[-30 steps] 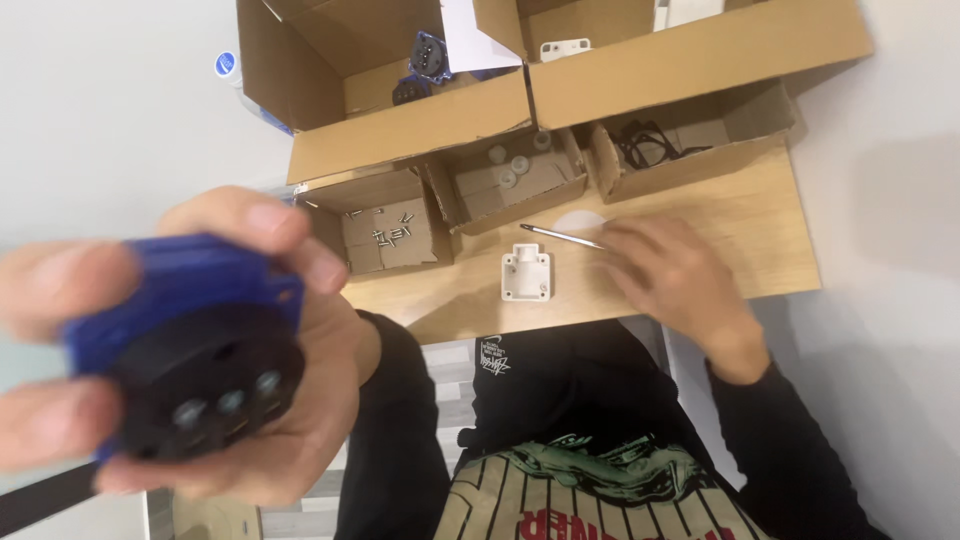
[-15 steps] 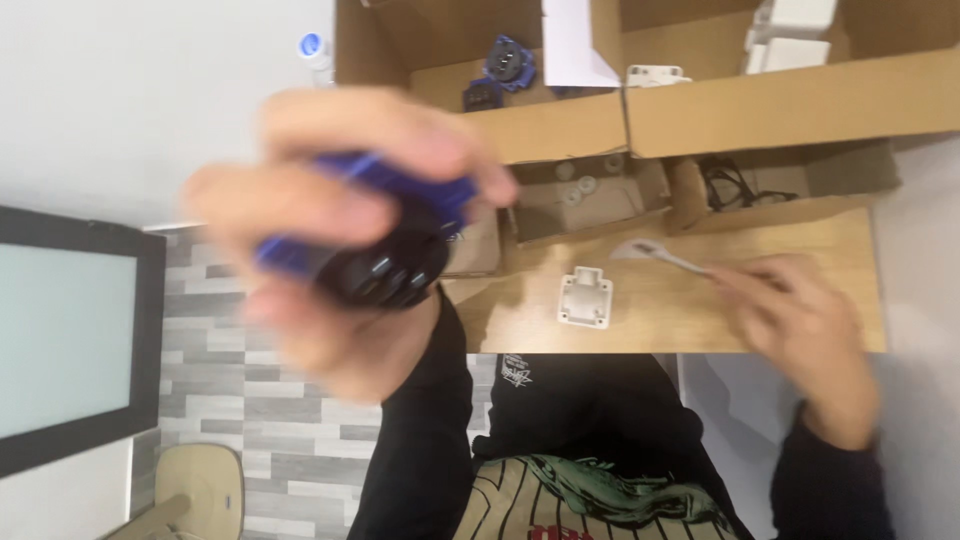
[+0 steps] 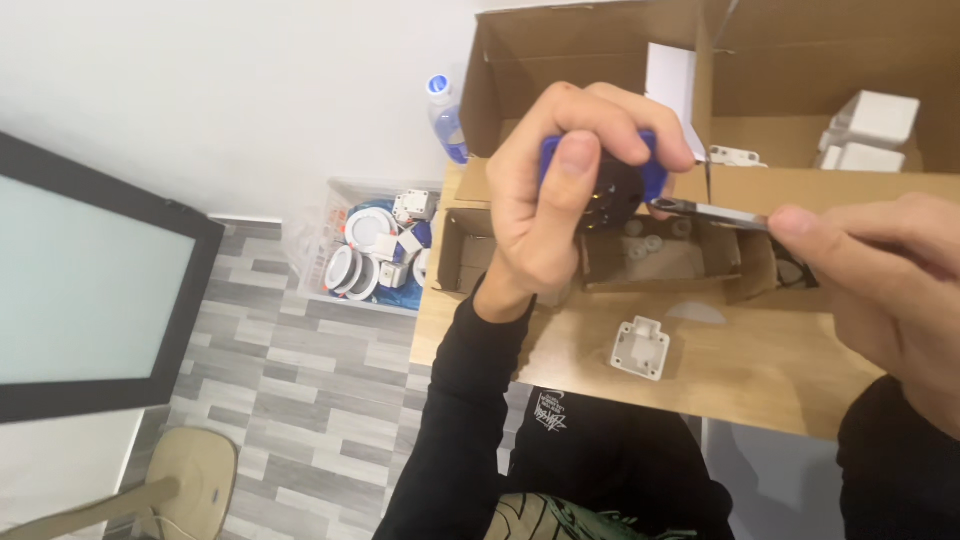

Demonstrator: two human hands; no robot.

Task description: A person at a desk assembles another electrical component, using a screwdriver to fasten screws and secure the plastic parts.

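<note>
While the left hand (image 3: pixel 545 200) grips a blue plug (image 3: pixel 610 185), the right hand (image 3: pixel 880 270) pinches a metal tool (image 3: pixel 705 211) touching it

Left hand (image 3: pixel 560 200) covers most of the blue-and-black part (image 3: pixel 612 186), so its shape and face can't be read. Right hand (image 3: pixel 885 285) is cut off by the right edge and hides the handle of the metal tool (image 3: pixel 705 211). Small round pieces in the cardboard tray (image 3: pixel 650 262) too small to identify.
</note>
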